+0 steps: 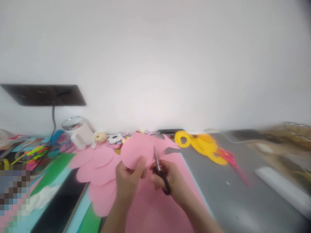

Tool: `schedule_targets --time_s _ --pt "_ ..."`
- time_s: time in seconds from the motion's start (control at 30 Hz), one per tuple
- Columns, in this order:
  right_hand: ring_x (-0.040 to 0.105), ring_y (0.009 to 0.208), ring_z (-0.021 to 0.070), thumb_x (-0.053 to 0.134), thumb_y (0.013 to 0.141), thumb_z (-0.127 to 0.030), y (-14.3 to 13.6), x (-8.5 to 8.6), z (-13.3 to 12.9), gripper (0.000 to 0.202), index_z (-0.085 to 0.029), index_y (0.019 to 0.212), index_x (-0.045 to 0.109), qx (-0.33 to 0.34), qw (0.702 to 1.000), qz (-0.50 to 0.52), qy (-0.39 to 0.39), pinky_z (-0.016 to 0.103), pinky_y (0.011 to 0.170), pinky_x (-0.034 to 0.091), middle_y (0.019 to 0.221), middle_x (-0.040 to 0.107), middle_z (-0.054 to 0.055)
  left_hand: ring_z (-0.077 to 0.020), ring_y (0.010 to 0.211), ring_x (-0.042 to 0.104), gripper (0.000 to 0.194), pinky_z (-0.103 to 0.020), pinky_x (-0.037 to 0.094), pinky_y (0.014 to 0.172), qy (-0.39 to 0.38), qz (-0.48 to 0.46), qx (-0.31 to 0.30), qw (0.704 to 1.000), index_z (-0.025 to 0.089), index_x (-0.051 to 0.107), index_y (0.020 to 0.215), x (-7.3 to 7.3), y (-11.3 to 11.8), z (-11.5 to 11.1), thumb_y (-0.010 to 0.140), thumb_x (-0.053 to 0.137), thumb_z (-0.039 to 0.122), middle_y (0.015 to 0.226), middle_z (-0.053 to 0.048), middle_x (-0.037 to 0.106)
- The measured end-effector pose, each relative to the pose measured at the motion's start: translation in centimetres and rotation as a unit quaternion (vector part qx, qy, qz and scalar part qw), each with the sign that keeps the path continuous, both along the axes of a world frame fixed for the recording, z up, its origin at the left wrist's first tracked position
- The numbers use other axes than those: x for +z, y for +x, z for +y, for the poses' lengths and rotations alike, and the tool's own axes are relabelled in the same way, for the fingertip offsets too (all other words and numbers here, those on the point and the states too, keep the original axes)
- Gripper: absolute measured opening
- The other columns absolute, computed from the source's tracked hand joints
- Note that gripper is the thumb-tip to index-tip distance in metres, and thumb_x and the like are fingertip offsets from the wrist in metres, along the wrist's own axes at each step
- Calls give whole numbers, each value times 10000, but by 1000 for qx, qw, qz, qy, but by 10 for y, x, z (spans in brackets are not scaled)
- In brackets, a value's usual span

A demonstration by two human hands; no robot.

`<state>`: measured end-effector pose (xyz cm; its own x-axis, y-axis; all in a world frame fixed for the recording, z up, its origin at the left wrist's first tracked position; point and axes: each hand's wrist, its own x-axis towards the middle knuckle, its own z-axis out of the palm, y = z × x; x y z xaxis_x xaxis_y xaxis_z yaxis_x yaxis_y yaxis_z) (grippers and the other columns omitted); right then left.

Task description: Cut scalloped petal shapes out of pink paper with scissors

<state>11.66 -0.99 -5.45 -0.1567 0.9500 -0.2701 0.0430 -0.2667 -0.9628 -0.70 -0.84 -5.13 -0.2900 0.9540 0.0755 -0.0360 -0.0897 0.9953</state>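
Observation:
My left hand (130,179) pinches a sheet of pink paper (137,149) whose left side has a rounded edge. In my right hand (167,176) is a pair of scissors (159,166) with black handles, its blades pointing up at the paper's right part. A jagged pink strip hangs to the right of the blades. Whether the blades are apart is too blurred to tell. Left of my left hand lie several overlapping pink paper circles (102,176). Beneath both hands spreads a large pink sheet (160,207).
Yellow paper rings (183,139) and pink-handled scissors (234,165) lie on the grey table (233,200) to the right. A white mug (81,134) stands at the back left near the wall. A white roll (284,191) is at far right; green paper (52,171) lies left.

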Motion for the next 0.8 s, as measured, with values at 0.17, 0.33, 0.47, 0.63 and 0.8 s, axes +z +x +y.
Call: schedule_targets --time_s 0.17,0.33,0.47,0.63,0.8 --pt "504 446 107 689 583 -216 -5 -5 0 233 -165 772 563 17 1000 10 -7 211 428 360 522 559 -50 -107 384 448 435 -270 421 486 -48 36 31 998 197 426 358 4 0 0 694 656 350 362 34 436" --pt "451 497 100 774 541 -217 -3 -4 3 325 -185 723 508 1 999 26 28 209 460 339 521 505 -73 -108 375 439 437 -261 410 434 -84 53 24 995 207 389 345 12 3 -2 626 683 369 353 30 422" --pt "455 522 113 805 562 -255 1 -1 4 366 -200 681 464 9 998 24 57 225 484 343 535 500 -65 -129 392 493 350 -253 406 413 -100 38 38 993 180 485 364 15 6 -4 573 703 357 371 0 502" --pt "463 539 119 770 628 -279 1 3 2 301 -188 661 485 35 996 17 77 233 498 343 578 551 -29 -126 394 509 300 -243 420 412 -100 18 38 994 157 542 398 14 7 -5 557 718 339 395 -11 551" --pt "413 520 104 786 619 -315 1 4 2 328 -193 649 482 27 997 9 75 229 491 322 558 500 -51 -111 376 485 284 -232 407 402 -95 9 31 995 155 537 398 13 5 -4 553 722 304 379 1 537"
